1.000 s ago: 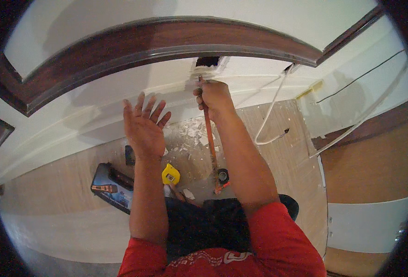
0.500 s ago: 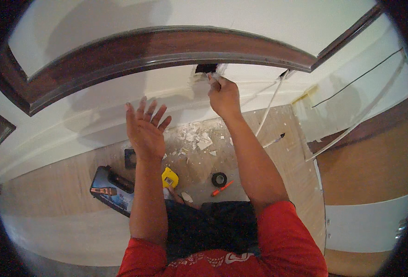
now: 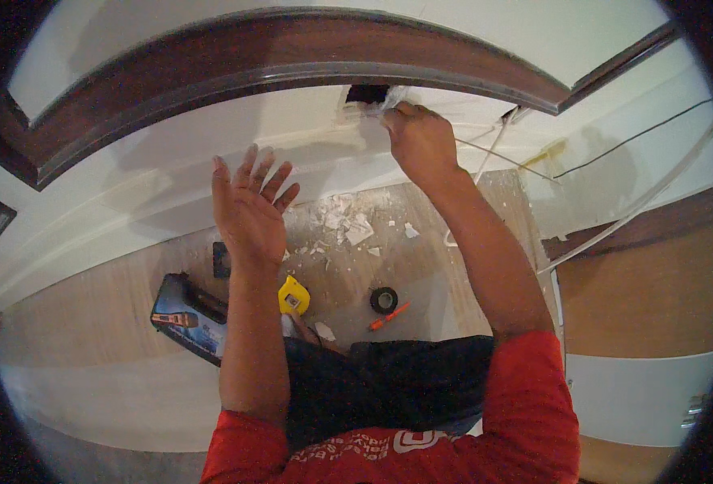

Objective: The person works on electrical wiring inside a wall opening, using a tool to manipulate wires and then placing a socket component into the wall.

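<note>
My left hand [image 3: 252, 206] is raised in front of the white wall with its fingers spread, holding nothing. Just right of a dark rectangular hole [image 3: 368, 94] in the wall, my right hand [image 3: 425, 145] has its fingers closed in a pinch. Whatever they grip is hidden or too small to name. Whitish, scraped plaster [image 3: 395, 97] borders the hole beside those fingertips. Broken white plaster pieces [image 3: 347, 222] lie on the floor below, between my forearms.
A brown wooden trim [image 3: 292, 68] crosses the wall above the hole. White cables [image 3: 606, 231] hang at the right. On the floor lie a yellow tape measure [image 3: 294, 295], a black tape roll [image 3: 384, 301], an orange screwdriver [image 3: 389, 317] and a dark printed case [image 3: 183, 315].
My right hand has moved right, away from the hole's lower edge to its right side. The left hand stays spread in nearly the same place. The view has shifted slightly.
</note>
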The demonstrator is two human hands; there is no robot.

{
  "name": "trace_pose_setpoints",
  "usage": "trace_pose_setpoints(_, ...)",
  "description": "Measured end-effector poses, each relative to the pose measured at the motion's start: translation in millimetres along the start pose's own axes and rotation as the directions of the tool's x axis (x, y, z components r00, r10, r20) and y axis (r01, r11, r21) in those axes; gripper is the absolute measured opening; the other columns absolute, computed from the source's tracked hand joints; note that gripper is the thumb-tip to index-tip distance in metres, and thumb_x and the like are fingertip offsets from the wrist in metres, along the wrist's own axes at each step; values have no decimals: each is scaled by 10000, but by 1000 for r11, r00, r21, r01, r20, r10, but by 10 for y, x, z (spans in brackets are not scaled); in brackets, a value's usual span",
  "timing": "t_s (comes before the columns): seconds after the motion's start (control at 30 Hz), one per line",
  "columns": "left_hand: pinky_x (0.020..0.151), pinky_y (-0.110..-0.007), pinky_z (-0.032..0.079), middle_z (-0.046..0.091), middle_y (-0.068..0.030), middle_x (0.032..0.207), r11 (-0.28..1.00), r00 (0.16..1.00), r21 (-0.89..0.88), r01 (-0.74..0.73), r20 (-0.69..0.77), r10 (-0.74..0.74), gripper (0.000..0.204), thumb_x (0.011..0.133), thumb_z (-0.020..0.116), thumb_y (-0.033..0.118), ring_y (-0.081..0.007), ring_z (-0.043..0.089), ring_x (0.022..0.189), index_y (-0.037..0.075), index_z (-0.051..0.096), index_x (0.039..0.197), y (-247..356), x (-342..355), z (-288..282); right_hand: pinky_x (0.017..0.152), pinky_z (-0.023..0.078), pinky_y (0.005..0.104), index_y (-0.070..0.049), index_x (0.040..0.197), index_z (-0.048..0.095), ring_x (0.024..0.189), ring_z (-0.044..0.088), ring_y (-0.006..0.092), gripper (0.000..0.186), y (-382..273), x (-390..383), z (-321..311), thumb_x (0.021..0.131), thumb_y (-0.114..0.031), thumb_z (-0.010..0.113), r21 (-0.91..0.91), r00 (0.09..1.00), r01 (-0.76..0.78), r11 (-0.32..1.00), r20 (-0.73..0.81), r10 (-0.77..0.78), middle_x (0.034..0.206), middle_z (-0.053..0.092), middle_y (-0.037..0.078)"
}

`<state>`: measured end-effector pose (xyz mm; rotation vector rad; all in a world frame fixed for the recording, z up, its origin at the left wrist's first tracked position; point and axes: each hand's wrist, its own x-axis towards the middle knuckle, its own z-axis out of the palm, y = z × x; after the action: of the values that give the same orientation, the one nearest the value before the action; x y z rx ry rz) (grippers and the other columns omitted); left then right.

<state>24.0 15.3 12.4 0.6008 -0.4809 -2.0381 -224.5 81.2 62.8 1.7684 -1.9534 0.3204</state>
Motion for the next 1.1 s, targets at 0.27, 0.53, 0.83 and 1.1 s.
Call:
trace_pose_setpoints(0.27,935,-487,496,606,-141,1230,1000,1000,1,-16,16,16,770,910,489,651,-338,601,1129,43,463,1382,-11,-1,-7,699,548,416,-73,837,668,791,659,310,67,45,109,-84,793,-92,622,-42,987,147,988,-57,-149,852,652,96)
trace_pose_setpoints(0.53,930,-488,498,620,-136,1210,1000,1000,20,-1,18,1,776,914,481,655,-344,605,1123,40,457,1387,-43,-7,35,792,533,402,-99,943,702,877,659,275,209,25,265,-102,771,-62,589,-83,958,277,957,94,-269,926,664,73)
trace_pose_setpoints(0.83,938,-475,488,579,-140,1279,999,1000,47,13,20,-14,770,924,461,652,-334,574,1169,49,445,1403,-42,-11,28,886,520,386,-93,942,691,945,641,268,194,-26,258,-53,767,-103,608,-145,947,284,948,201,-253,937,647,77)
trace_pose_setpoints(1.1,936,-485,493,587,-147,1271,999,1000,40,16,16,-16,721,946,445,618,-337,582,1161,51,456,1391,-55,-7,22,852,523,381,-70,872,668,902,627,246,144,-1,223,-52,747,-126,626,-254,871,492,833,160,-465,900,624,66)
